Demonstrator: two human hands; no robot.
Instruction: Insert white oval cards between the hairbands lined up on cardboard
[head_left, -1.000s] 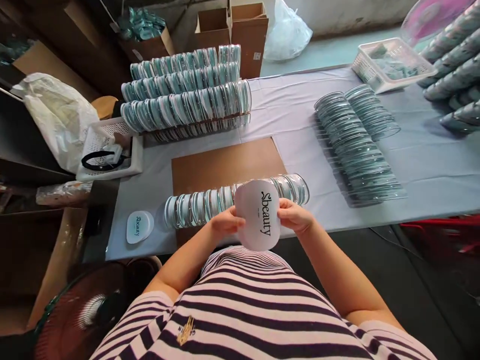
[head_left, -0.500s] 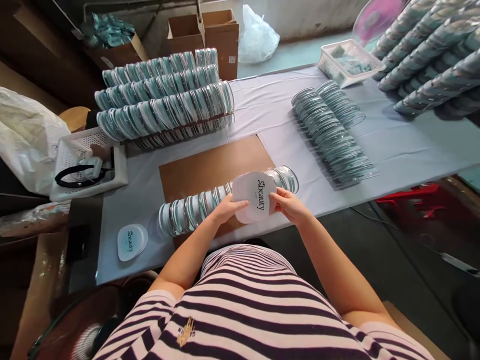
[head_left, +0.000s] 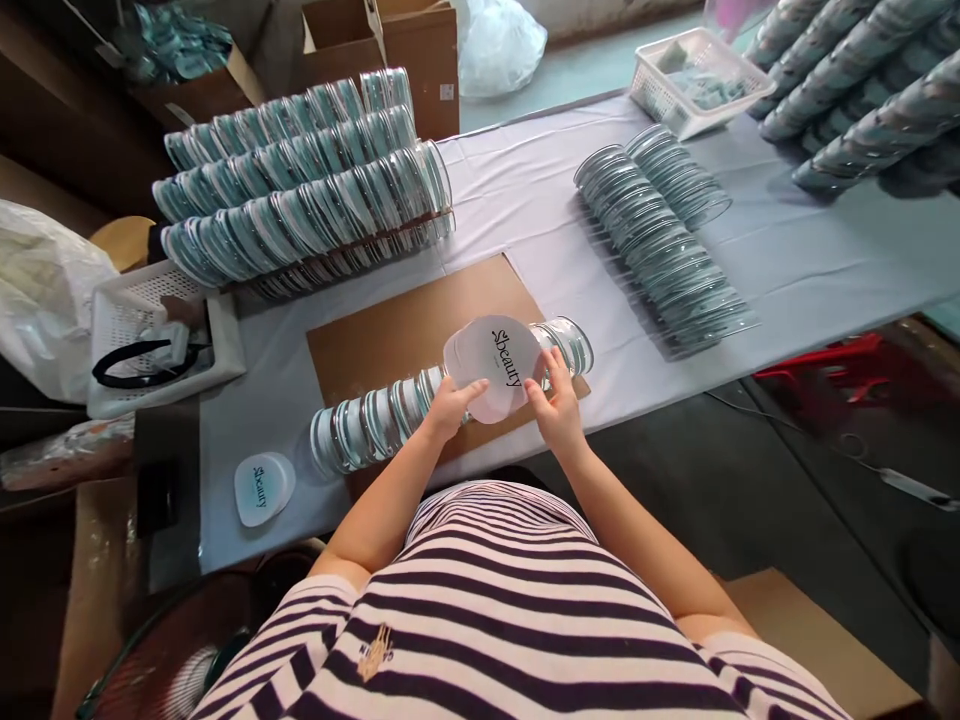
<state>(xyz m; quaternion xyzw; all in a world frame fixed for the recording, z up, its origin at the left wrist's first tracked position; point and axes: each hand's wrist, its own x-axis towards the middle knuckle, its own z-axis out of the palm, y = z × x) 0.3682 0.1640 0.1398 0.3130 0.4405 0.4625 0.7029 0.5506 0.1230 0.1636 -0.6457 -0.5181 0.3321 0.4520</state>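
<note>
In the head view a flat white disc (head_left: 487, 375) with rounded sides, printed with the word "beauty", is held over a row of glassy round discs. My left hand (head_left: 452, 405) grips its lower left edge, thumb on the printed face. My right hand (head_left: 556, 405) holds the right edge between thumb and fingers. The row of shiny discs (head_left: 382, 420) stands on edge below, partly hidden by the held disc. A brown cardboard sheet (head_left: 420, 300) lies beneath the row. A similar printed disc (head_left: 262, 488) lies on the table to the left.
Stacked rows of discs (head_left: 300, 210) stand at the back left, with shorter rows (head_left: 660, 250) at the right. White baskets hold small items at the left (head_left: 225, 375) and back right (head_left: 694, 125). Cardboard boxes (head_left: 420, 75) stand behind the table.
The held disc has turned, its print now slanting, and has moved slightly left and up. My right hand has shifted left with its fingers pointing more upward. The camera view has shifted slightly.
</note>
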